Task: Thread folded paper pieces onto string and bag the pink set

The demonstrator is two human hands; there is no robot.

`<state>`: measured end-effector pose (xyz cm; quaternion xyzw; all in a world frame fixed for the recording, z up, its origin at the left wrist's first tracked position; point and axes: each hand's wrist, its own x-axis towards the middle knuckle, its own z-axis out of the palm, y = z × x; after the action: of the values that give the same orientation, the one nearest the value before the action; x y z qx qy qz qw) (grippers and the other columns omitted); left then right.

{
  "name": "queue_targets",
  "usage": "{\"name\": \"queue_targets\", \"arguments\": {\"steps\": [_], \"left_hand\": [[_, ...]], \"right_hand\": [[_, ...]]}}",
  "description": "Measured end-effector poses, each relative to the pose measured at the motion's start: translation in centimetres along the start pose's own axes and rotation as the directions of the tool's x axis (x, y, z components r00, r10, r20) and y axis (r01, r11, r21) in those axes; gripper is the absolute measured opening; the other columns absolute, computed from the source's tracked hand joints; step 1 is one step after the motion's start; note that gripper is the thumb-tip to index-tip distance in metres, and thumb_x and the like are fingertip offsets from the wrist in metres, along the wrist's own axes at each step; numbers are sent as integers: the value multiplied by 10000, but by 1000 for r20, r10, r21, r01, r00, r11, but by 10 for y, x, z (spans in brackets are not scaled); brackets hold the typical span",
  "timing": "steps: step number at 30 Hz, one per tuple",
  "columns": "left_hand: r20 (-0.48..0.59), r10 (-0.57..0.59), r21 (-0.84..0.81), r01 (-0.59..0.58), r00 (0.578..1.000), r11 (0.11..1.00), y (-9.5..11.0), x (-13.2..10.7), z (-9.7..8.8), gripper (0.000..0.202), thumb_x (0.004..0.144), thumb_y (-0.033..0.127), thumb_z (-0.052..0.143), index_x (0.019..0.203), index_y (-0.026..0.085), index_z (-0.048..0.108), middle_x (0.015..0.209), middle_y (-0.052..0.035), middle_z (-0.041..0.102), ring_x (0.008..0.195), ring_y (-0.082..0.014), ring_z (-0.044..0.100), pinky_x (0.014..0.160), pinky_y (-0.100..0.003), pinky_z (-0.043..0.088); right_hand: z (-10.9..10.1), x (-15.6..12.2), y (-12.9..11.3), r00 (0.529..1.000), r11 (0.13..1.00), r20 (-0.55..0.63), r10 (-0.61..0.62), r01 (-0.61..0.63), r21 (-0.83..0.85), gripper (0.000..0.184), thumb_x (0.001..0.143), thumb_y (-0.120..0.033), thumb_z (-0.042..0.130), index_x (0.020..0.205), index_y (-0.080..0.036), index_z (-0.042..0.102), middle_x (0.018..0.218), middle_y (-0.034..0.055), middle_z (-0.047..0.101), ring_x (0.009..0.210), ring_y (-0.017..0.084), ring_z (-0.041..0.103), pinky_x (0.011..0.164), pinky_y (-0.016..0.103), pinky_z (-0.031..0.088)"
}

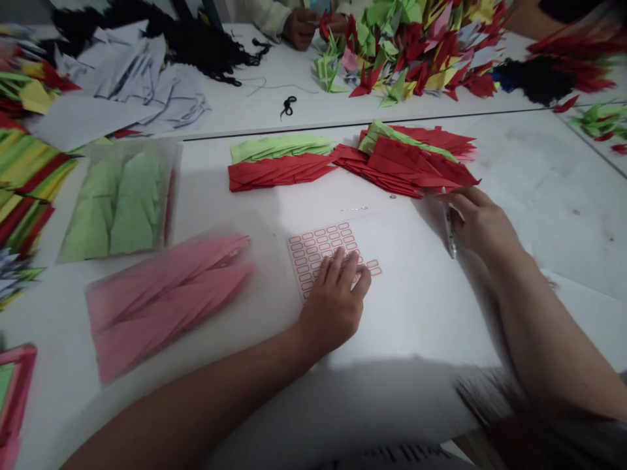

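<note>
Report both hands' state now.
Left hand: open, resting on a white sheet of red-bordered labels.
Right hand: closed, holding a slim pale pen.

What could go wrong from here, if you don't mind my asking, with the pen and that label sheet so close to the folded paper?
The pen in the right hand lies close to the stack of folded red paper, so its tip might mark the edge. The sheet of red-bordered labels is under the left hand and could slide if that hand lifts or shifts.
</note>
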<state>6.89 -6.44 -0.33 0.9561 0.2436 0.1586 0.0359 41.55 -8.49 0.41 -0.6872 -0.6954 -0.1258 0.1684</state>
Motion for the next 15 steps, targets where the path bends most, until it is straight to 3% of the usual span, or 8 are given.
{"name": "queue_targets", "arguments": {"steps": [4,7,9,11,15], "left_hand": [[-39,26,16,-25,999,1000,-2,-1,2,333,914,128,472,1224,107,592,1411,-176,530,1372,-350,426,1112,-488,412],[-69,67,39,-64,995,997,-4,-2,3,333,932,123,445,1226,97,600,1365,-180,572,1349,-339,461,1079,-474,451],[-83,79,46,-76,993,996,-4,-2,4,336,943,136,442,1235,96,604,1342,-178,593,1327,-330,489,1056,-471,474],[-94,80,48,-76,992,996,-5,-1,3,336,942,145,459,1236,96,612,1332,-175,602,1310,-327,509,1043,-468,486],[-116,78,68,-70,990,995,-4,1,1,334,926,164,508,1229,97,632,1312,-165,619,1269,-337,546,1018,-454,508]], "right_hand": [[-7,2,-3,999,998,53,1,2,-68,397,870,-79,454,1163,-233,673,1197,135,658,1036,259,607,855,387,462],[-19,6,-34,997,995,-19,79,-78,57,344,877,-116,475,1150,-206,663,1135,158,651,989,280,609,820,420,484],[-26,7,-65,992,942,75,102,-120,314,259,909,-185,491,1110,-212,651,1044,120,639,807,210,626,722,365,516],[-28,5,-94,965,859,263,19,-150,490,192,901,-253,550,1065,-214,642,1008,88,629,749,178,620,671,330,526],[-19,-4,-126,920,824,381,-89,-147,547,312,817,-373,695,1063,-211,593,1021,84,609,863,211,613,754,362,535]]}}
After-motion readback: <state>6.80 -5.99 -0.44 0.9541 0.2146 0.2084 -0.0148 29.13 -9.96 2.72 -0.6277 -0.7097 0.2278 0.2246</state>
